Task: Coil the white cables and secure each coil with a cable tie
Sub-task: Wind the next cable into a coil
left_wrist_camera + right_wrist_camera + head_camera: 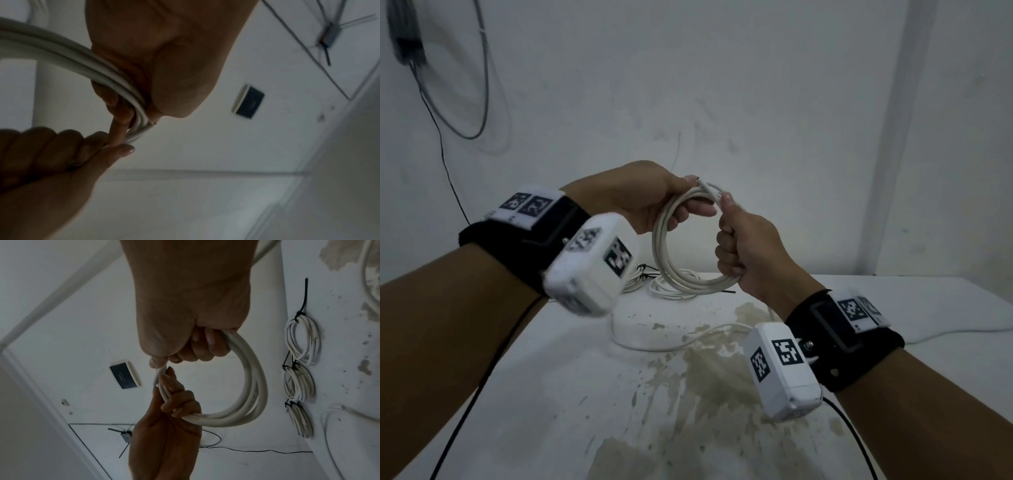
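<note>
Closest to the head camera are the two wrist cameras strapped on with black bands, and below them the white bench [592, 394], which has a big brownish stain spread across the middle. A loose white cable [654, 346] snakes over that stained patch.

Just past that, both hands are up in the air over the bench holding one white cable coil [674, 267], a few loops thick, standing roughly upright between them. The right hand [750, 253] is a closed fist with its fingers [205, 344] wrapped tight around the right side of the coil, thumb up near the top. The left hand [640, 198] grips the top left of the coil, fingers [180, 404] curled around the strands, and the thumb and forefinger pinch the cable end [709, 188] where it pokes out at the top. The two hands are nearly touching up there.

Behind the held coil, three finished coils [302, 340] lie in a row at the back of the bench, each one cinched with a black cable tie [304, 295] with its tail sticking out. You only catch bits of them in the head view, but the right wrist view shows them fine.

Farthest back is the white wall [722, 85], with a dark cord [448, 161] hanging down it on the left from some blurry dark box I can't make out.
</note>
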A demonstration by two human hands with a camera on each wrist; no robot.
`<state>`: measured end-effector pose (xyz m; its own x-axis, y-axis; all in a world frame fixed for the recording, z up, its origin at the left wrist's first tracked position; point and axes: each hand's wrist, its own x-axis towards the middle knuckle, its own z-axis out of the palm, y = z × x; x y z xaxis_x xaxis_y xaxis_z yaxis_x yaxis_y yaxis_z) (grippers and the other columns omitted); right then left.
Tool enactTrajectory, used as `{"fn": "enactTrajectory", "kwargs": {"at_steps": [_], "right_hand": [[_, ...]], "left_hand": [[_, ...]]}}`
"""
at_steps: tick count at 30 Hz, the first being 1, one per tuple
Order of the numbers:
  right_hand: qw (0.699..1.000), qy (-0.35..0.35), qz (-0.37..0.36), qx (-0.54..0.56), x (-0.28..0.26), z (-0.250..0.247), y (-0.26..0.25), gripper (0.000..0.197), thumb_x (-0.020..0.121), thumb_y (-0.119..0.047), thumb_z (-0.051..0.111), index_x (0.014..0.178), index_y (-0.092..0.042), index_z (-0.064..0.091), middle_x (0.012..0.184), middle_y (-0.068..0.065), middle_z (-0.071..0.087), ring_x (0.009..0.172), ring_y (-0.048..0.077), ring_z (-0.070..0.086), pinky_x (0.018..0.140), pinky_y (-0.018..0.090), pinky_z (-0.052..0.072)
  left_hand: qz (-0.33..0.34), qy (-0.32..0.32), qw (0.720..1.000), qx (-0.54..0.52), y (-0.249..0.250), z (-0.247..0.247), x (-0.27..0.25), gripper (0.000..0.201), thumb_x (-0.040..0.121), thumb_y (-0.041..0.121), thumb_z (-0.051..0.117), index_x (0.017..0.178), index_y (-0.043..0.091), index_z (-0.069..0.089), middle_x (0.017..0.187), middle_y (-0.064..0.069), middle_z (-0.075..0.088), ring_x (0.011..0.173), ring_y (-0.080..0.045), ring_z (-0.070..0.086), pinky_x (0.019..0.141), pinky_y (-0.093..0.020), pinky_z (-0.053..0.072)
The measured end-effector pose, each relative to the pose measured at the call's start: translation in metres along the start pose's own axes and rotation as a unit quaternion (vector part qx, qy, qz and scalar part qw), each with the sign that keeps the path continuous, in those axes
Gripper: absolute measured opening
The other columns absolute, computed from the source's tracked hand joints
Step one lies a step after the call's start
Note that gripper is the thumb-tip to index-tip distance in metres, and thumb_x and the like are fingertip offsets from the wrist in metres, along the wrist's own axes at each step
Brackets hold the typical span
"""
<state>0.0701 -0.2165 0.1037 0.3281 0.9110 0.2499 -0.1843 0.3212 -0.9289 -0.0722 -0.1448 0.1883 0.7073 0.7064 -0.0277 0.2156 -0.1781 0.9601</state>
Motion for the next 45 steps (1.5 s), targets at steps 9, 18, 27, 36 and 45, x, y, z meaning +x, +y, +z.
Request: {"fn": "enactTrajectory", "kwargs": {"at_steps": [9,18,27,36,45], "right_hand": [[0.990,0.043,-0.047,-0.123,-0.002,0.007,-0.004,0.055,0.102,-0.053,0.041,0.069,-0.010,0.054,0.046,-0.003,0.041,0.038,0.014,0.038,0.041,0.024,0.037],[0.926,0.085,-0.129,-0.343,0.020,-0.025,-0.018,0.037,0.102,-0.035,0.050,0.092,-0.010,0.074,0.083,0.002,0.071,0.076,0.010,0.062,0.077,0.025,0.049],[0.981,-0.133,0.080,0.117,0.010,-0.012,-0.028,0.042,0.107,-0.031,0.031,0.112,-0.005,0.064,0.089,0.011,0.072,0.071,0.022,0.067,0.081,0.040,0.057],[0.997,0.066,-0.007,0.050,0.020,0.007,-0.022,0.049,0.100,-0.052,0.046,0.066,-0.017,0.045,0.046,-0.005,0.028,0.036,0.010,0.019,0.039,0.021,0.016],[0.957,0.169,-0.079,0.223,0.022,0.006,-0.019,0.048,0.100,-0.053,0.046,0.067,-0.017,0.046,0.050,-0.005,0.027,0.041,0.011,0.020,0.041,0.023,0.020]], "left_hand": [[0.193,0.180,0.948,0.181,-0.024,0.013,0.011,0.039,0.100,0.044,0.051,0.090,0.015,0.074,0.065,-0.001,0.048,0.050,-0.012,0.037,0.049,-0.026,0.032],[0.226,0.176,0.947,0.143,-0.024,0.002,0.009,0.038,0.100,0.041,0.052,0.092,0.011,0.075,0.060,0.002,0.043,0.048,-0.008,0.034,0.049,-0.023,0.028],[0.266,0.205,0.937,0.096,-0.023,0.003,0.013,0.034,0.101,0.038,0.052,0.083,0.017,0.072,0.054,0.008,0.042,0.043,-0.004,0.035,0.046,-0.020,0.030],[0.220,0.317,0.856,0.343,-0.026,0.018,0.010,0.050,0.096,0.054,0.050,0.125,0.013,0.052,0.121,-0.012,0.053,0.107,-0.025,0.054,0.094,-0.040,0.045],[-0.123,0.000,0.970,-0.208,-0.066,0.067,-0.008,0.064,0.105,0.048,0.032,0.132,-0.009,0.043,0.109,-0.031,0.067,0.068,-0.029,0.073,0.056,-0.031,0.059]]}}
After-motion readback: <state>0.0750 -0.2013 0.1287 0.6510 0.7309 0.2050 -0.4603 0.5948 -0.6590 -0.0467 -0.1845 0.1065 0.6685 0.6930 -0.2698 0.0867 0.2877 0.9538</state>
